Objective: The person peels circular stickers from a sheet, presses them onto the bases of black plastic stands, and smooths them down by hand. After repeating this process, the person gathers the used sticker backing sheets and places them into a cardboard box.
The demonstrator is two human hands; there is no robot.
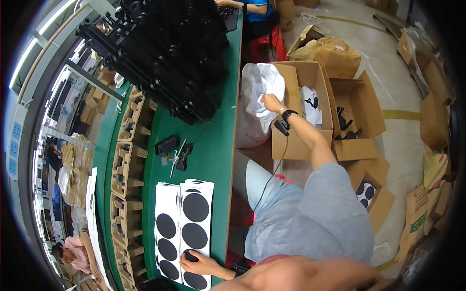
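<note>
The fingers of the left hand (201,264) were laid flat, slightly spread, on a black disc on the white sticker sheets (195,225), which were stacked near the front edge of the green bench (216,140). Nothing was gripped there. The fingers of the right hand (272,103) were closed into the white plastic bag (259,92) lining an open cardboard box (303,109) beside the bench. The bag was judged light, soft and slippery, best gathered in a bunched fold; the sheets thin and floppy, best lifted by a corner. Open room was left between sheets and a black part pile (165,53); the box flaps stood close around the wrist.
</note>
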